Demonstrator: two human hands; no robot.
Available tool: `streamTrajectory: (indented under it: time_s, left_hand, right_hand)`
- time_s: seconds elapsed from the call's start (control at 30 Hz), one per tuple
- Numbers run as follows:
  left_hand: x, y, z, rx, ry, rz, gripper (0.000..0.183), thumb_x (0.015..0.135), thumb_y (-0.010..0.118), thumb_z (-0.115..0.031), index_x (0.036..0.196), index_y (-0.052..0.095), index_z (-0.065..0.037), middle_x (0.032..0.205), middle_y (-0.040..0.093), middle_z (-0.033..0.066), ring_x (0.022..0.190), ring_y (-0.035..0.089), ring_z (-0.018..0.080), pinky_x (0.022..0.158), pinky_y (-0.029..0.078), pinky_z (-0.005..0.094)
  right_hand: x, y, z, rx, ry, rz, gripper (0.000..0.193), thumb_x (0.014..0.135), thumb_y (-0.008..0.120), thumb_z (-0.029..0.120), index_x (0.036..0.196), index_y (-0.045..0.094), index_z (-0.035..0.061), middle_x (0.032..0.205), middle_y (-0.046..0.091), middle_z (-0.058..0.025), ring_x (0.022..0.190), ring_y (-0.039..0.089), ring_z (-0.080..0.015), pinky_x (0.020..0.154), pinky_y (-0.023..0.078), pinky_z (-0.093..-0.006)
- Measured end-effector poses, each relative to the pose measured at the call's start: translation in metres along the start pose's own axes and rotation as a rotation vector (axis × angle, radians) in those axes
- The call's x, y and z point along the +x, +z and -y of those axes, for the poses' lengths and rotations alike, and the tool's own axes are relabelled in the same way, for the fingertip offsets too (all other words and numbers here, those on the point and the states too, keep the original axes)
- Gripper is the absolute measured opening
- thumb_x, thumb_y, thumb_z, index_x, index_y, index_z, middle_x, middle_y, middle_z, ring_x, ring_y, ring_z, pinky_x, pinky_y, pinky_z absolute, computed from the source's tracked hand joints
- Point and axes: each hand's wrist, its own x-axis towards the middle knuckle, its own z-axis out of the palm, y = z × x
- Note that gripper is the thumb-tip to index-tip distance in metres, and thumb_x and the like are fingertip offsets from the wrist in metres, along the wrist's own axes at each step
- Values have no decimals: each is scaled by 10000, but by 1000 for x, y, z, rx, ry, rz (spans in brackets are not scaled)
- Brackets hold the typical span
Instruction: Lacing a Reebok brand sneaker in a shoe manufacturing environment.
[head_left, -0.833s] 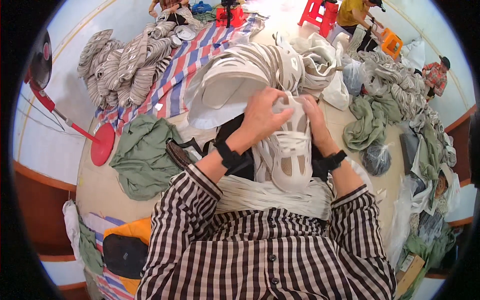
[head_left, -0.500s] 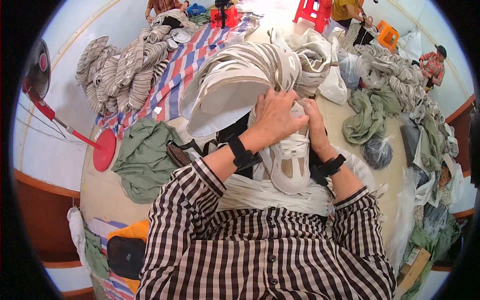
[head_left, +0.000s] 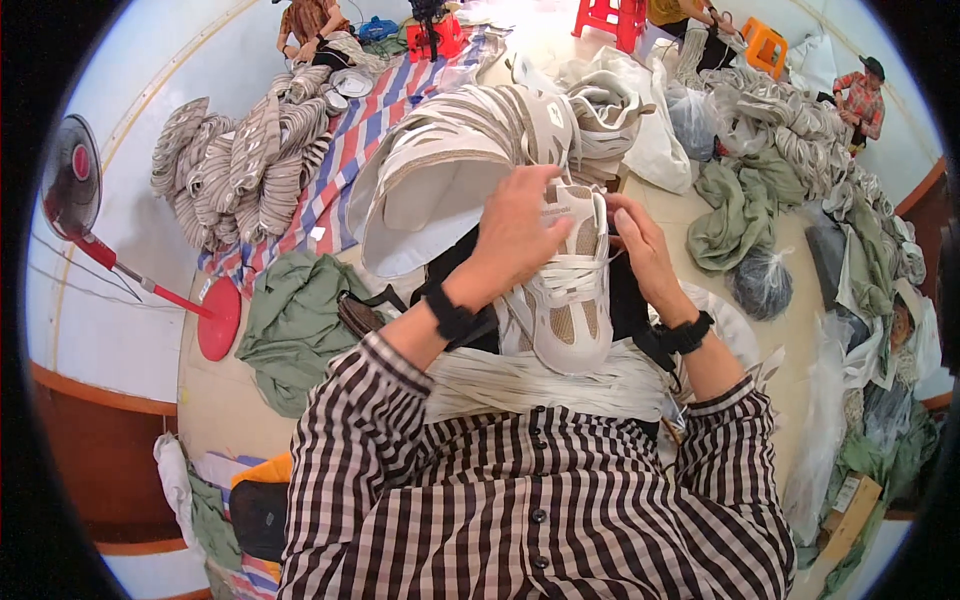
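Note:
On my lap lies a white and beige shoe upper (head_left: 572,335), toe toward me, with white laces crossed over its tongue. My left hand (head_left: 515,235) is over its left side by the ankle opening, thumb and fingers spread. On the other side, my right hand (head_left: 648,252) is beside the collar, its fingers loosely bent and apart; I see nothing gripped in it. A bundle of flat white laces (head_left: 540,385) lies across my lap, below the toe. Just beyond my left hand leans a thick stack of nested shoe uppers (head_left: 450,140).
Another shoe upper (head_left: 605,115) rests past the stack, near a white sack (head_left: 660,150). Green cloth (head_left: 295,320) lies left, by a red fan base (head_left: 220,320). Piles of uppers stand at far left (head_left: 240,160) and right (head_left: 770,115), with people seated near them.
My hands were together over the ankle end of the shoe upper; now they have parted, uncovering its collar and tongue. The whole view has also shifted slightly.

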Motion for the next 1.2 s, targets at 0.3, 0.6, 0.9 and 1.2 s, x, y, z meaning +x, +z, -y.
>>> streamTrajectory:
  time_s: [0.3, 0.6, 0.9, 1.2]
  left_hand:
    - [-84, -43, 27, -209, -229, 89, 414, 752, 635, -32, 1150, 521, -34, 1028, 578, 169, 949, 593, 323, 828, 476, 377]
    - [-86, -59, 26, 314, 234, 91, 215, 780, 627, -1, 989, 598, -40, 764, 613, 106, 729, 601, 278, 667, 435, 367]
    - [-98, -98, 19, 527, 223, 203, 178, 760, 579, 26, 923, 582, -46, 690, 570, 93, 654, 588, 261, 592, 446, 358]
    - [-120, -116, 33, 633, 213, 243, 256, 682, 565, 45, 924, 552, -36, 700, 525, 91, 655, 584, 257, 565, 467, 353]
  right_hand:
    - [-36, -14, -8, -758, -388, 11, 315, 766, 590, -23, 1077, 563, 23, 1035, 605, -145, 968, 566, -332, 860, 448, -374]
    - [-32, -21, -10, -1150, -563, -73, 155, 754, 632, 41, 906, 601, 38, 928, 609, -91, 856, 571, -278, 740, 455, -372]
    - [-22, -54, 7, -1299, -636, -193, 99, 781, 604, 60, 874, 569, 57, 819, 563, -85, 772, 581, -272, 641, 476, -375]
    - [-5, -81, 5, -1376, -567, -54, 48, 793, 564, 50, 812, 521, 40, 738, 553, -116, 728, 570, -306, 632, 450, -417]
